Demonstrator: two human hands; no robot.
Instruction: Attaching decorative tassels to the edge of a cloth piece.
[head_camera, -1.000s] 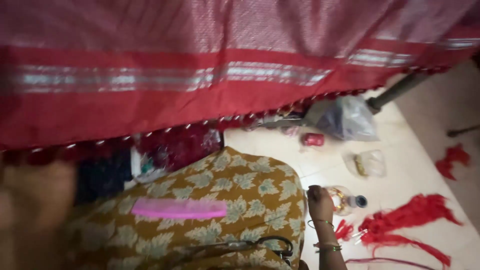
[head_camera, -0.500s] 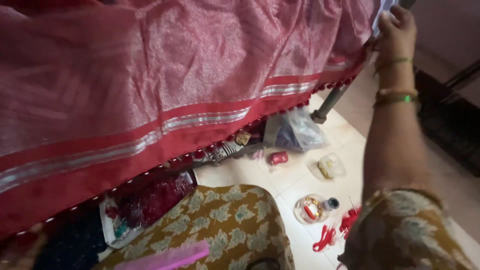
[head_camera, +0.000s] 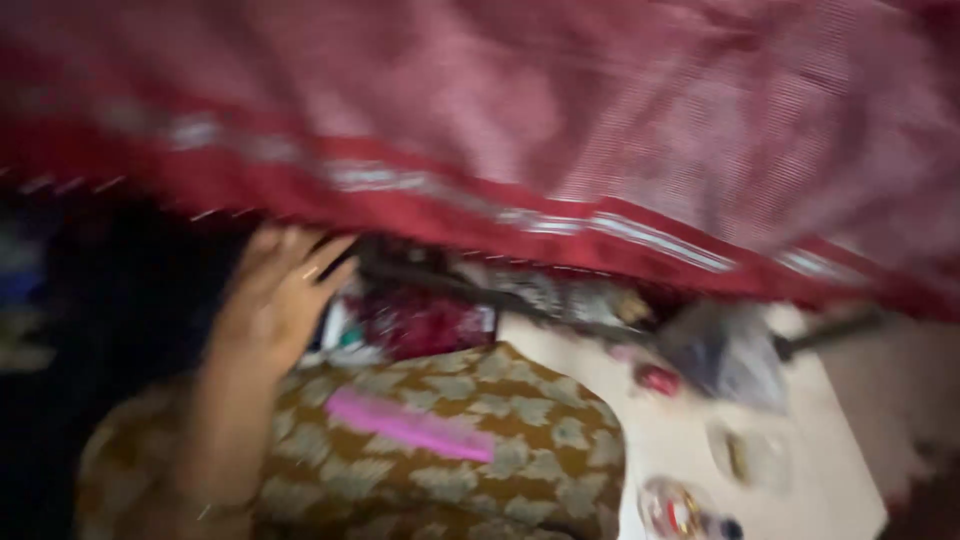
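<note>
Everything's smeared with motion blur, so take this loosely. My left hand (head_camera: 280, 290) is up under the lower edge of the red cloth (head_camera: 560, 130), fingers (head_camera: 318, 256) spread and loose, not clamped on anything I can make out. The fingertips sit right at the cloth's silver-striped border, but I can't tell whether they touch it or just hover below. My right hand isn't in the shot at all.

The cloth fills the whole top half and hides whatever it hangs from. A pink comb (head_camera: 408, 427) lies on my lap, on the mustard floral fabric (head_camera: 500, 440). Behind my hand it's just dark, can't read it. On the pale floor (head_camera: 680, 440) there's a clear plastic bag (head_camera: 725, 350), a little red thing (head_camera: 657, 379) and a clear jar (head_camera: 680, 508) cut off by the bottom edge, all too blurry to say more
</note>
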